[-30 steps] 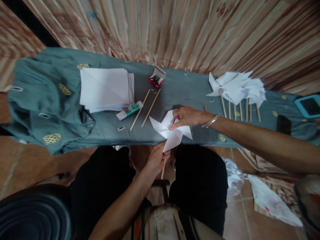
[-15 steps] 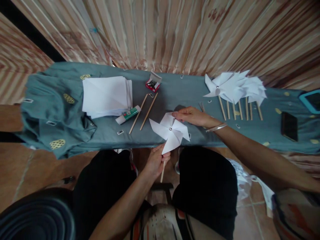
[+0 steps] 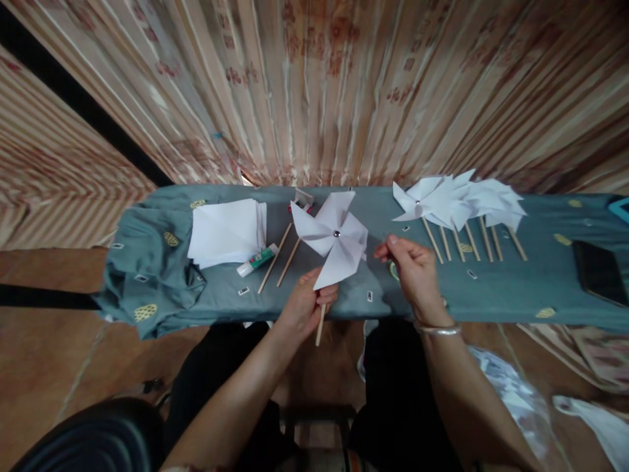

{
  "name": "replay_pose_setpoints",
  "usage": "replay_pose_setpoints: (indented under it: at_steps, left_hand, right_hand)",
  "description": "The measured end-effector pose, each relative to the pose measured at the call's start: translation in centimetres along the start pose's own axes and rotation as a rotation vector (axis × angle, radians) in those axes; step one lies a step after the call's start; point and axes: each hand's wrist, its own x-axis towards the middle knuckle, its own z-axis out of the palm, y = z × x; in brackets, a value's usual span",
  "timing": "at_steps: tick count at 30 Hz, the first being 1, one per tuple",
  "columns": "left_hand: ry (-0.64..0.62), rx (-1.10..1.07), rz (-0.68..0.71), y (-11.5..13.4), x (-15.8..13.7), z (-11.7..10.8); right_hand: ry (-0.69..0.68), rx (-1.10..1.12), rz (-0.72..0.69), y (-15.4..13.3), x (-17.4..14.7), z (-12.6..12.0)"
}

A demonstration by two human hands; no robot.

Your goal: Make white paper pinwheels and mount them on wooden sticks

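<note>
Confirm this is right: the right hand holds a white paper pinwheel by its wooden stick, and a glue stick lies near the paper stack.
Wrong hand: the head view shows the left hand holding the white paper pinwheel by its wooden stick. The glue stick does lie near the paper stack.

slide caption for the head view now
Left hand holding a white paper pinwheel by its stick, right hand apart beside it, more pinwheels lying on the grey-green cloth.

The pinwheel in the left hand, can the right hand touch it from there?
Probably yes: the right hand is close beside the pinwheel, and nothing visible stands between them. The left hand grips the wooden stick, leaving the blades on that side free.
</note>
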Motion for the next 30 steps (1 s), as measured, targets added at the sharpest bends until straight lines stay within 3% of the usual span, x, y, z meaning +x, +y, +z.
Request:
replay_pose_setpoints:
  at_steps: [5,12,22,30]
  left_hand:
    - [-0.060,-0.018,0.132,1.8,3.1,1.9]
    - [0.011,0.173,0.206,1.2,5.4,1.3]
    - [0.130,0.164,0.214,1.1,6.2,-0.1]
    - [0.118,0.313,0.324,0.3,6.6,-1.3]
  right_hand:
    - [-0.216,0.002,0.039,0.8,-1.7,1.1]
    - [-0.556,-0.073,0.013,1.2,-3.5,4.0]
    - [-0.477,-0.160,0.034,2.5,-2.9,5.4]
    - [-0.409,-0.203,0.013,3.3,-1.8,5.3]
